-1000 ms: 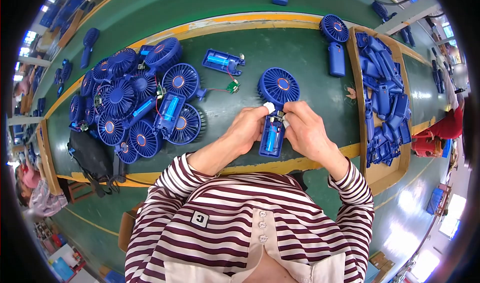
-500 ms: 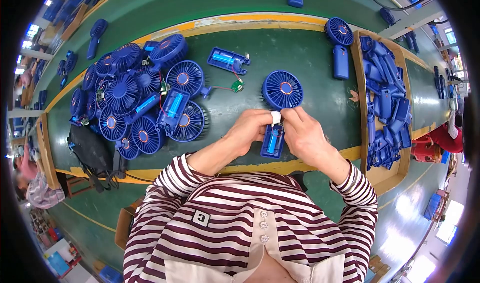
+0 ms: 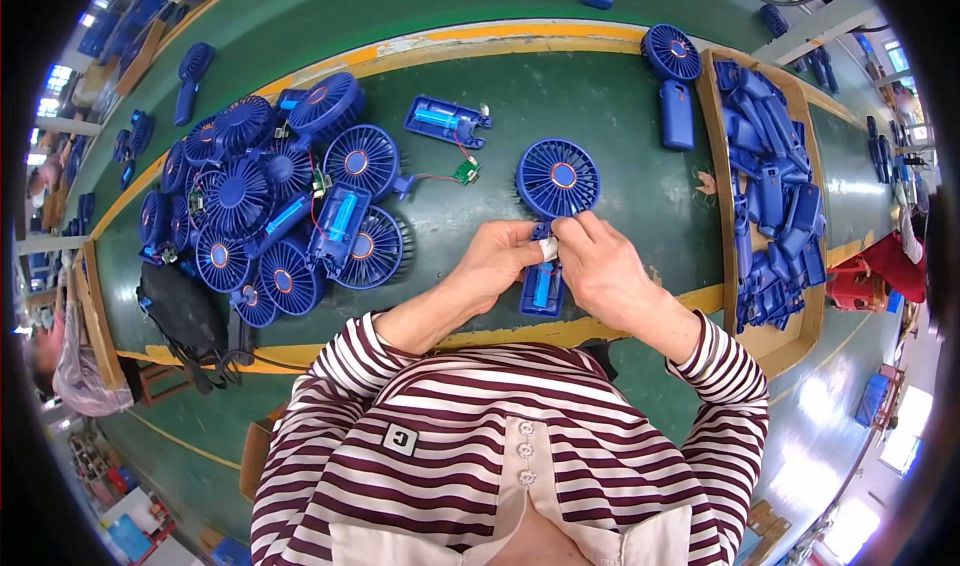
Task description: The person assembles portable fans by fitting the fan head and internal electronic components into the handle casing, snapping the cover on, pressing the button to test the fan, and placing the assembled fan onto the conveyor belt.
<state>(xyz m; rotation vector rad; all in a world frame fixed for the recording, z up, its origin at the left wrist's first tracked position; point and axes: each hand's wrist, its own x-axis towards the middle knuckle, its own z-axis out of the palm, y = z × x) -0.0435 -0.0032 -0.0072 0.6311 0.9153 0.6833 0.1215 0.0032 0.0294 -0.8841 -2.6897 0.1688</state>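
Note:
A blue handheld fan [image 3: 560, 178] lies in front of me, its round head away from me and its opened handle showing a light-blue battery. My left hand [image 3: 497, 263] grips the handle's left side near the neck, with white wrapping on a fingertip. The fingers of my right hand [image 3: 603, 269] are pinched together over the neck, just below the fan head. What lies between those fingertips is too small to tell. Left of the fan, an open handle shell [image 3: 440, 121] with a battery is wired to a small green circuit board [image 3: 466, 171].
Many blue fans are piled at the left [image 3: 240, 196], beside a black bag [image 3: 180, 306]. A cardboard box [image 3: 812, 166] of blue handle covers stands at the right. Another fan [image 3: 676, 116] lies beside it. Other people are partly visible at the far left and right.
My right hand has shifted slightly up and over the fan's neck. My left fingertips with the white wrapping have moved down a little along the handle. The view has also shifted slightly.

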